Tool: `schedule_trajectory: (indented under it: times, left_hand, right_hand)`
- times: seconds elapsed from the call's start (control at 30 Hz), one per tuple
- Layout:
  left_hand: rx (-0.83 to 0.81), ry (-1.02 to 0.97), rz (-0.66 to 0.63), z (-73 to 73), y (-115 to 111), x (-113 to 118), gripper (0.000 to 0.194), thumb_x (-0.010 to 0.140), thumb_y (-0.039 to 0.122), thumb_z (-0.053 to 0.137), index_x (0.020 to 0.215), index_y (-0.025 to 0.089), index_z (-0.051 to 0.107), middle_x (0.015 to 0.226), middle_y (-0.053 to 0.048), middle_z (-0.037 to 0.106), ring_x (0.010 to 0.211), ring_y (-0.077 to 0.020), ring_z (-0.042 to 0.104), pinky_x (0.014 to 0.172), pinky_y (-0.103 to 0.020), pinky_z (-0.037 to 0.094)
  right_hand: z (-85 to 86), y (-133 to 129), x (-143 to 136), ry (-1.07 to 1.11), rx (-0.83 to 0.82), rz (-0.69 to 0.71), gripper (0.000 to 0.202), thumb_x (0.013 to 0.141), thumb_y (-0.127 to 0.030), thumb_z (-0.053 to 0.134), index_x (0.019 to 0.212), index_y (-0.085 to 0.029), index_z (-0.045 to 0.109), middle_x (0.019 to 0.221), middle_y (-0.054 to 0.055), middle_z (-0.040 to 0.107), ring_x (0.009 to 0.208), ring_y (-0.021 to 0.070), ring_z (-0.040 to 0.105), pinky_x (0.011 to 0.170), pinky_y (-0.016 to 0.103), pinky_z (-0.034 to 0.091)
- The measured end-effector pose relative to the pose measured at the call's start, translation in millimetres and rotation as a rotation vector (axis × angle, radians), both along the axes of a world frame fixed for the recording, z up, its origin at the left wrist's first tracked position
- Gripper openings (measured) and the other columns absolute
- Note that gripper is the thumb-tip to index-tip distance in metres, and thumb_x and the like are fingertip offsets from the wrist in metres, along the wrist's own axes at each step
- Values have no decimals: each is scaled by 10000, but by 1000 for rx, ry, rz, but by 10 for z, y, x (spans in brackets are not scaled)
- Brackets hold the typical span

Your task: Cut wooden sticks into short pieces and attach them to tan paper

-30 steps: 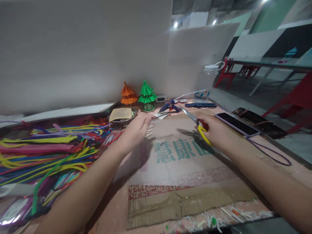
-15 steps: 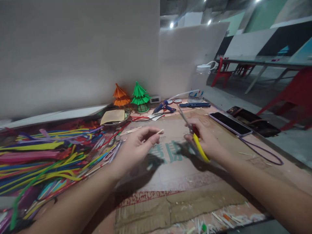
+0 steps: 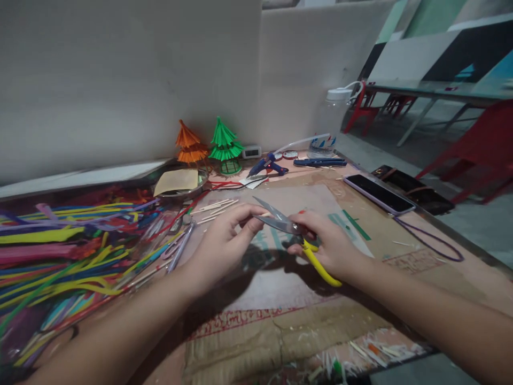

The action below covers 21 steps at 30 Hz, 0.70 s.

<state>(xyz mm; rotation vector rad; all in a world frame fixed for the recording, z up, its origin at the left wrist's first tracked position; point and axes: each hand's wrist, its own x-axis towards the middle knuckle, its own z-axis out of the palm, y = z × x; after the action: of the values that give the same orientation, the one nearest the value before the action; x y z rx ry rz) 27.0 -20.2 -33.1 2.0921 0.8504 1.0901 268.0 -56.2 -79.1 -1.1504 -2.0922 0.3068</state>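
Observation:
My left hand [image 3: 236,232] pinches a small pale wooden stick [image 3: 266,215] between thumb and fingers; only its tip shows. Yellow-handled scissors [image 3: 320,264] are gripped in my right hand [image 3: 320,240], with their blades parted around the stick's end. Both hands hover over a pale sheet [image 3: 256,291] with green lettering, partly hidden beneath them. Several thin wooden sticks [image 3: 212,208] lie just beyond my left hand. A green paper-roofed model [image 3: 226,144] and an orange one [image 3: 189,144] stand at the back of the table.
Colourful strips [image 3: 60,256] are heaped at left, beside a dish [image 3: 202,184] holding a yellowish pad. A blue glue gun [image 3: 267,164], a clear bottle [image 3: 325,123] and a blue-handled tool [image 3: 320,162] sit at the back. A phone [image 3: 379,193] lies right; scraps [image 3: 368,353] litter the front edge.
The scissors have swung left, and their opened blades now surround the stick's end. My left hand still pinches the stick. The view has tipped slightly downward.

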Motion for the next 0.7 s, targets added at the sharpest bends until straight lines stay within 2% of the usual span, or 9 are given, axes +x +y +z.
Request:
schedule_trajectory:
  times: [0.17, 0.43, 0.7]
  left_hand:
    - [-53, -6, -42, -26, -13, 27, 139, 940, 200, 575, 881, 184, 699, 885, -22, 744, 823, -160, 672, 747, -253, 498]
    - [-71, 14, -43, -69, -48, 59, 173, 932, 231, 559, 818, 184, 681, 877, -45, 751, 804, -178, 680, 785, -296, 523]
    - [39, 63, -18, -35, -57, 34, 174, 910, 186, 556, 804, 195, 693, 847, -45, 752, 788, -179, 680, 772, -295, 533]
  right_hand:
    - [43, -20, -8, -16, 46, 21, 530, 917, -640, 604, 1183, -182, 617, 928, 61, 609, 724, 174, 525, 643, 294, 408]
    - [66, -29, 8, -40, 76, 8, 556, 913, -652, 599, 1194, -173, 635, 935, 85, 640, 774, 202, 577, 688, 315, 447]
    - [110, -45, -5, -56, 21, 4, 554, 905, -654, 607, 1220, -198, 631, 986, 98, 651, 818, 222, 595, 732, 337, 468]
